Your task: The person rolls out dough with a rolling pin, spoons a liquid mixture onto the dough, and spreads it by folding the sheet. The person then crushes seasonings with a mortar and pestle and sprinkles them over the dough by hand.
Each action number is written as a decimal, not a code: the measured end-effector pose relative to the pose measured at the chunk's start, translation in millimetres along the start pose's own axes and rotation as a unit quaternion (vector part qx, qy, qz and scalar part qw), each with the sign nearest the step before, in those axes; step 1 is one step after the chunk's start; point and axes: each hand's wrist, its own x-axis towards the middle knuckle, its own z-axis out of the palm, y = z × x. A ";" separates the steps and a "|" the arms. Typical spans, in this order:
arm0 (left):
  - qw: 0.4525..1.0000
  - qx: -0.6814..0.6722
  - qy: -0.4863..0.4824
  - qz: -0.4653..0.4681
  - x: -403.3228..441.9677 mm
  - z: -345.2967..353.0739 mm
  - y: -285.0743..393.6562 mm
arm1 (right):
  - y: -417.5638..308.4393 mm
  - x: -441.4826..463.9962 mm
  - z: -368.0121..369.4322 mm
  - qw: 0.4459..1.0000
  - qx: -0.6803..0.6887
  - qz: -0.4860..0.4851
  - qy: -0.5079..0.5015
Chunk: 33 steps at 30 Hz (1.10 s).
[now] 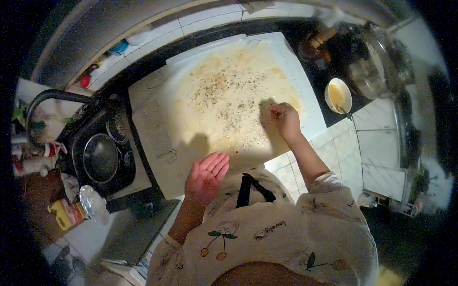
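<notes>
A wide, thin pale sheet that looks like rolled dough [191,114] covers much of the white mat [305,95]. Dark specks lie scattered across its middle, with some lighter bits toward the near edge. My right hand [287,123] hovers over the sheet's right part with its fingertips pinched together; whatever they hold is too small to make out. Near the front edge, my left hand [208,174] is open, palm up, its fingers stretched out. I cannot tell whether anything small rests in that palm.
At the right stands a white bowl [338,96] of yellowish liquid with a utensil in it. Behind it are a metal pot [372,71] and other cookware. To the left are a dark sink [101,157], a black faucet [57,93] and a yellow bottle [66,213].
</notes>
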 end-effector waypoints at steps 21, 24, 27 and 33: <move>0.952 0.290 -0.080 -0.057 60.7 -9.7 29.1 | -5.1 37.8 46.9 0.990 -0.132 -0.039 0.011; 0.961 0.262 -0.065 -0.058 65.7 -10.9 23.6 | -1.6 35.6 42.7 0.989 -0.133 -0.058 0.012; 0.961 0.266 -0.061 -0.053 70.5 -17.1 22.9 | -2.0 37.7 41.2 0.988 -0.146 -0.052 0.005; 0.971 0.237 -0.014 -0.038 74.0 -17.1 22.1 | -24.3 35.1 27.3 0.983 0.085 0.142 -0.079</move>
